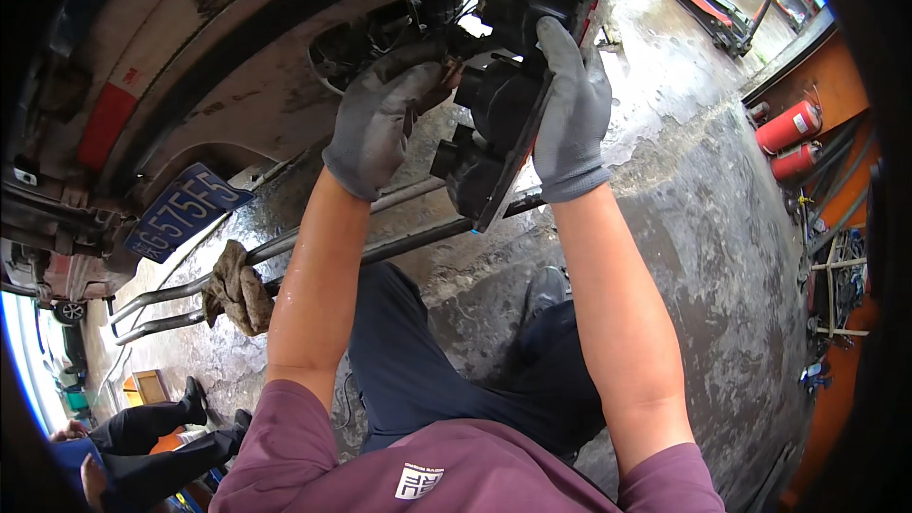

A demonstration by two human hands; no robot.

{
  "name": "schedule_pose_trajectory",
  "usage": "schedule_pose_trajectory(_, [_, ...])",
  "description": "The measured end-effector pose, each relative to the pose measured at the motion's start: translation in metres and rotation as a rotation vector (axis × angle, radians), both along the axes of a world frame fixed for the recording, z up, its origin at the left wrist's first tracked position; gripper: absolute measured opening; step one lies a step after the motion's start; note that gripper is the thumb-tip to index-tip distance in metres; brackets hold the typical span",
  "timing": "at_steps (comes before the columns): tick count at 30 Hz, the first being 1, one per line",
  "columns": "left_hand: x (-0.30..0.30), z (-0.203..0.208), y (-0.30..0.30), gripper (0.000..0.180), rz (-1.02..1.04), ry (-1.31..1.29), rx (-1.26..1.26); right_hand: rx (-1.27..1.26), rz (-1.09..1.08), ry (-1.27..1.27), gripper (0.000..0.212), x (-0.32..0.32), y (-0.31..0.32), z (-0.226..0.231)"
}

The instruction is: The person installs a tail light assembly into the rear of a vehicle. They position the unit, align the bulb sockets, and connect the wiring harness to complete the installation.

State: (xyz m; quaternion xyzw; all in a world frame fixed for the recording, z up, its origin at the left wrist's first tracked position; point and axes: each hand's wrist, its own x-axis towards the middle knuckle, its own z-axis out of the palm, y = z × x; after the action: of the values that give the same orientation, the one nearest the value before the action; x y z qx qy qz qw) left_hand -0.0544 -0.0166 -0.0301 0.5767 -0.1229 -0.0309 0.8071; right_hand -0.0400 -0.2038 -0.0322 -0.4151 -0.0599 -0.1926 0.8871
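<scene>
A black vehicle tail light housing (503, 100), with several round humps along its back and a thin red edge near its top, hangs tilted in front of me. My right hand (575, 119), in a grey glove, grips its right edge, the thumb resting on the black back. On the other side my left hand (375, 123), also gloved, has its fingers curled beside the housing. What those fingers hold is hidden. Behind the left hand, beneath the vehicle body, sits a dark round part (332, 52) with wires around it.
Overhead at left is the vehicle body with red and white strips (106, 123) and a blue number plate (190, 212). A brown rag (239, 290) hangs over two metal bars (399, 245). Red fire extinguishers (788, 127) stand right; a floor jack (708, 14) lies beyond. Another person's legs (157, 451) show lower left.
</scene>
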Motion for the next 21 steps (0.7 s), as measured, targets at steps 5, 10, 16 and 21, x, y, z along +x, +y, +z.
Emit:
schedule_pose_trajectory(5, [-0.001, 0.003, -0.003, 0.033, 0.028, 0.054, 0.088, -0.011, -0.006, 0.06, 0.036, -0.004, -0.004, 0.003])
schedule_pose_trajectory(10, [0.009, -0.003, 0.007, 0.035, -0.025, -0.04, 0.163, 0.201, 0.037, 0.105, 0.038, 0.012, 0.0, -0.01])
schedule_pose_trajectory(16, [0.01, 0.007, 0.011, 0.035, -0.026, 0.06, 0.172, 0.138, 0.002, 0.116, 0.039, 0.007, 0.004, 0.001])
schedule_pose_trajectory(21, [0.008, 0.008, 0.011, 0.036, 0.007, 0.145, 0.124, -0.043, -0.016, 0.016, 0.039, 0.004, 0.005, 0.007])
